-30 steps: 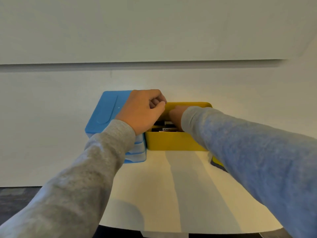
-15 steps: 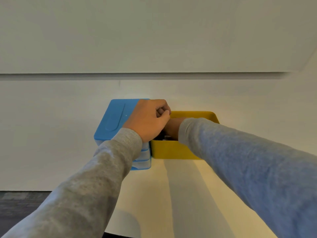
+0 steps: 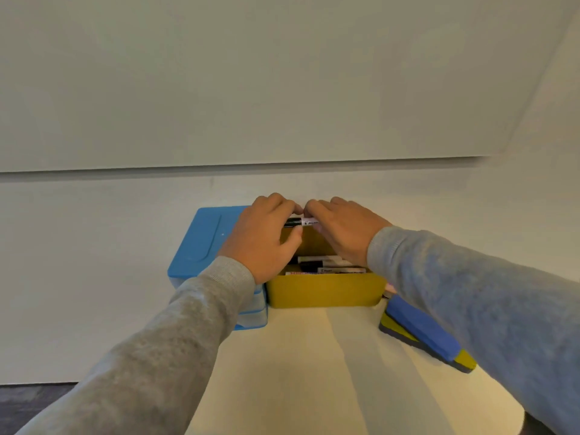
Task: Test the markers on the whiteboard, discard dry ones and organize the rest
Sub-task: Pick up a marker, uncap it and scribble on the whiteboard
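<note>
Yellow box (image 3: 324,293) at frame centre keeps the spare markers (image 3: 329,266); above it, left hand (image 3: 263,240) and right hand (image 3: 342,233) each pinch one marker (image 3: 303,221) level, probably to uncap it for testing.

One head-worn wide-angle camera looked forward and down from the person's own place. It faced the pale wall, close above the cream surface (image 3: 314,372), with both grey sleeves reaching away from the lower corners.
</note>
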Motion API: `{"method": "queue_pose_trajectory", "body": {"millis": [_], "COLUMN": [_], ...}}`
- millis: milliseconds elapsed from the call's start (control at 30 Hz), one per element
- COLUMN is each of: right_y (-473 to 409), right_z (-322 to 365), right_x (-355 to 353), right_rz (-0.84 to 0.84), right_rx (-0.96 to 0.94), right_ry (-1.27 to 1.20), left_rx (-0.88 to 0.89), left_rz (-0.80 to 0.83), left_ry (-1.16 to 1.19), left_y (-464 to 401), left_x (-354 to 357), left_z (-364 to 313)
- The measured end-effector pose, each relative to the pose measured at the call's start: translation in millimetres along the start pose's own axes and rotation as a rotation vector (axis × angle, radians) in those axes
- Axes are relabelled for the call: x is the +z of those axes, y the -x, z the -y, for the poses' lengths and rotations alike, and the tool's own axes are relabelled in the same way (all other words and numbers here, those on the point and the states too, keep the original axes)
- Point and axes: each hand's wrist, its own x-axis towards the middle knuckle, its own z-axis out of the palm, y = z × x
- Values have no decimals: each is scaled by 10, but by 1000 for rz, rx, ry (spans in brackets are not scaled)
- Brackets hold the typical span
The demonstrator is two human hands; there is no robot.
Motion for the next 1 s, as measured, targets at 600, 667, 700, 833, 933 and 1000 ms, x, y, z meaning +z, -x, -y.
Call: {"method": "queue_pose_trajectory", "body": {"millis": [600,667,700,833,933,1000], "right_y": [49,14,-3,-65,-97,-112], "right_z": [-195,-191,-189,-187,-177,-186], "right_x": [-1124,-1203,-1237,-1368,-1444,-1471], "right_rz": [-405,-426,-426,-455,-456,-455], "right_rx": [-287,-307,-309,-315,-323,-334], "right_ry": [323,348,355,374,398,414], "left_rx": [236,243,243,222,204,194], "left_rz": [122,101,94,68,79,85], "left_ry": [-387,-391,-389,-344,-304,-286], "left_y": [-429,-450,-460,-490,-494,-506], "left_x": [-975,-1042,-1066,-1170,-1217,-1233], "left_z": [-577,-602,-608,-628,-636,-632]}}
